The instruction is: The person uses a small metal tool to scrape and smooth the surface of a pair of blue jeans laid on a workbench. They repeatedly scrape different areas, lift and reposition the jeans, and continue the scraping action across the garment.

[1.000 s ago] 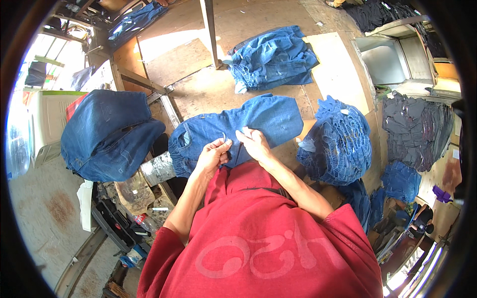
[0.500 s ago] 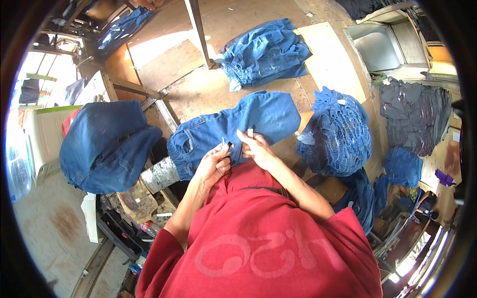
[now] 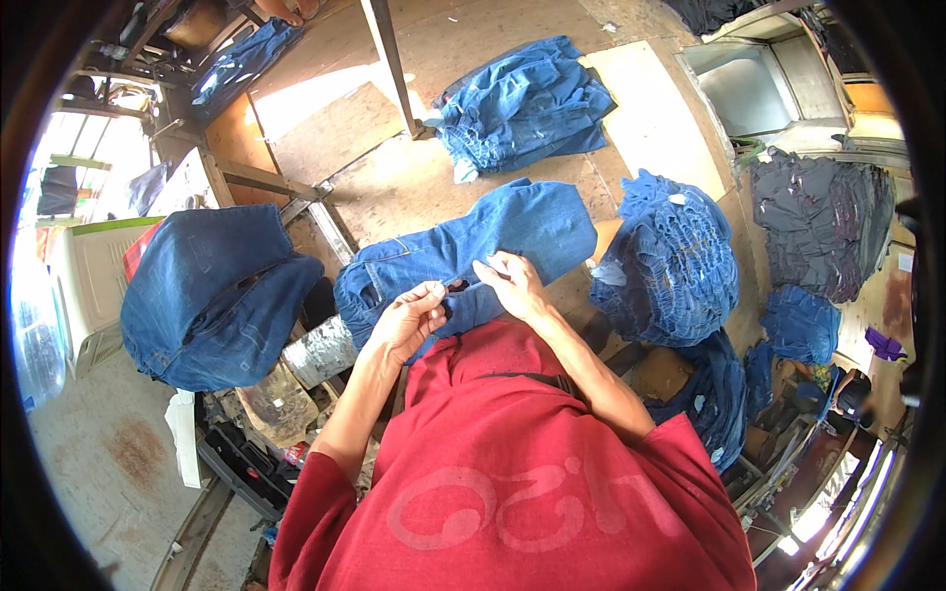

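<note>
A pair of blue jeans [image 3: 532, 231] lies in front of me, stretched across a horizontal post [image 3: 320, 353] wrapped in silvery material. My left hand [image 3: 412, 317] is over the near side of the denim, thumb and finger pinched on a small dark piece [image 3: 456, 286] whose kind I cannot make out. Just to its right, my right hand [image 3: 514, 284] rests against the jeans with its fingers drawn together; what they hold, if anything, is hidden. The dark piece sits between the two hands.
Dark blue jeans [image 3: 212, 295] hang in a heap at left. A stack of blue denim [image 3: 670, 261] stands close on the right, a dark grey clothing stack [image 3: 813, 227] beyond it. Another denim pile [image 3: 522, 103] lies on the floor ahead, beside a metal leg [image 3: 391, 69].
My left hand has turned and opened its wrist slightly outward. The small white piece that stuck up from my right fingers no longer shows, and those fingers have curled inward.
</note>
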{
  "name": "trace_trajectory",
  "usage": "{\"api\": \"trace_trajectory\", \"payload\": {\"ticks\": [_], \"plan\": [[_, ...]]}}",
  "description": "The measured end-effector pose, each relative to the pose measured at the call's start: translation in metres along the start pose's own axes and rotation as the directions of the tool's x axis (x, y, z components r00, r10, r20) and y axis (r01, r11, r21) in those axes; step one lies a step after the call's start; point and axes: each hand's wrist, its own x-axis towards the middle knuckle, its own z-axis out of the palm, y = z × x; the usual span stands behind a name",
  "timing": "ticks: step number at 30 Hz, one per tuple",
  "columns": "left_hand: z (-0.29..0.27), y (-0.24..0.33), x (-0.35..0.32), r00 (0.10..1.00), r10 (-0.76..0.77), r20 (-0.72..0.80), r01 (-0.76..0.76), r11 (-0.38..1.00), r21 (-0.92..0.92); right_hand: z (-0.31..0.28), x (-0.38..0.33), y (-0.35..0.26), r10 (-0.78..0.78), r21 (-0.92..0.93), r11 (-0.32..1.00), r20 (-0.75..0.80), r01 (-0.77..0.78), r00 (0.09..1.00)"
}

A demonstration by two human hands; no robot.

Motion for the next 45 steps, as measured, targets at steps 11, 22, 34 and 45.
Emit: {"api": "trace_trajectory", "payload": {"ticks": [11, 22, 34, 45], "plan": [[0.016, 0.034, -0.009, 0.997, 0.073, 0.038, -0.081, 0.945, 0.316, -0.016, 0.0, -0.009, 0.355, -0.058, 0.934, 0.247, -0.352, 0.902], [0.024, 0.045, -0.002, 0.995, 0.056, -0.082, -0.037, 0.975, 0.217, 0.019, 0.006, 0.009, 0.047, 0.08, 0.995, 0.083, -0.054, 0.995], [0.014, 0.011, 0.006, 0.945, 0.322, -0.066, -0.282, 0.898, 0.339, 0.028, 0.004, 0.005, 0.15, -0.139, 0.981, 0.115, -0.134, 0.982], [0.01, 0.019, -0.004, 0.976, 0.183, -0.119, -0.164, 0.975, 0.151, 0.013, -0.001, -0.004, 0.028, -0.095, 0.995, 0.074, -0.021, 0.997]]}}
